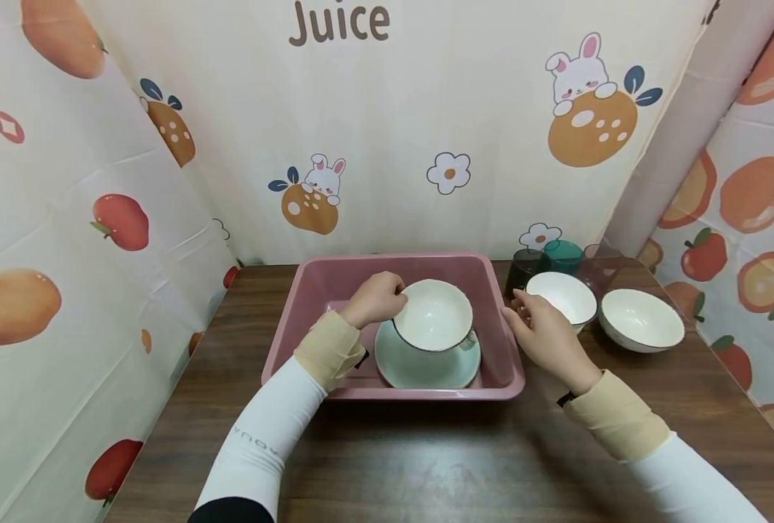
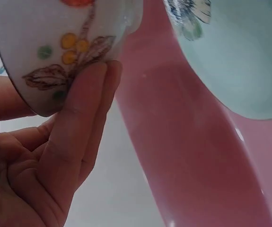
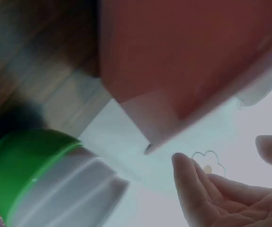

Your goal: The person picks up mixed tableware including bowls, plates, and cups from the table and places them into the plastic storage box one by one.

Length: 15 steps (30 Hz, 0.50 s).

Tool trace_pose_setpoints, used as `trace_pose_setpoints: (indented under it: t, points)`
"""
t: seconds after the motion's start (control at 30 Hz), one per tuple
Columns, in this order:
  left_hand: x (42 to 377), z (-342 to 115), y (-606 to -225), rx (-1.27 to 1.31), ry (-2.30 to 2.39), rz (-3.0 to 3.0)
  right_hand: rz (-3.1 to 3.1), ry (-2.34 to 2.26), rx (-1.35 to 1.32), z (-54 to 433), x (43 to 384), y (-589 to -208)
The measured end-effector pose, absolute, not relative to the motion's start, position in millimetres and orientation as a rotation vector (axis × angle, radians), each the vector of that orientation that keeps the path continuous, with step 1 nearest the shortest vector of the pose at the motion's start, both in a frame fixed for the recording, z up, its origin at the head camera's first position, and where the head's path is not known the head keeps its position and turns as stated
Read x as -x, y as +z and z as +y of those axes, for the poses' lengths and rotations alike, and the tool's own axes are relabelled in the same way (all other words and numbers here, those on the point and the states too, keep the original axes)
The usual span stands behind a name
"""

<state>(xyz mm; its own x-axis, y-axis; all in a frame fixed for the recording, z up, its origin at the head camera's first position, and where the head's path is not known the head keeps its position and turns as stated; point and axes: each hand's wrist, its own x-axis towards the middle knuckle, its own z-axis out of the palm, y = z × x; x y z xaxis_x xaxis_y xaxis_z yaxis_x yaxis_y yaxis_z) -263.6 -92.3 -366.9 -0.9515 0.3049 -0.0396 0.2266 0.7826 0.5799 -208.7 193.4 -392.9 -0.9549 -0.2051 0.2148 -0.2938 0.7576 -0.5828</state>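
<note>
My left hand (image 1: 375,299) pinches the rim of a white bowl (image 1: 434,316) between thumb and fingers, over a pink basin (image 1: 315,319). Painted leaves and yellow berries decorate the bowl's outside in the left wrist view. Under it, a pale green plate (image 1: 426,374) with a floral motif lies in the basin. My right hand (image 1: 552,338) is beside the basin's right edge, near a second white bowl (image 1: 562,294). In the right wrist view its thumb and fingers (image 3: 185,179) stand apart with nothing between them.
Another white bowl (image 1: 642,319) stands farther right on the wooden table (image 1: 419,457). Behind the bowls are a dark cup (image 1: 524,267), a teal cup (image 1: 562,256) and a pinkish transparent cup (image 1: 599,265). Fruit-printed cloth (image 1: 387,109) hangs at the back and both sides.
</note>
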Motion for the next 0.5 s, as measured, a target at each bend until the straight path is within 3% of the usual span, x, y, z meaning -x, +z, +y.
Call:
trace_pose_setpoints:
  t: [0.5]
  points:
    - [276.5, -83.6, -393.5, -0.355, 0.786, 2.782, -2.913, 0.895, -0.430, 189.5, 207.0, -422.6]
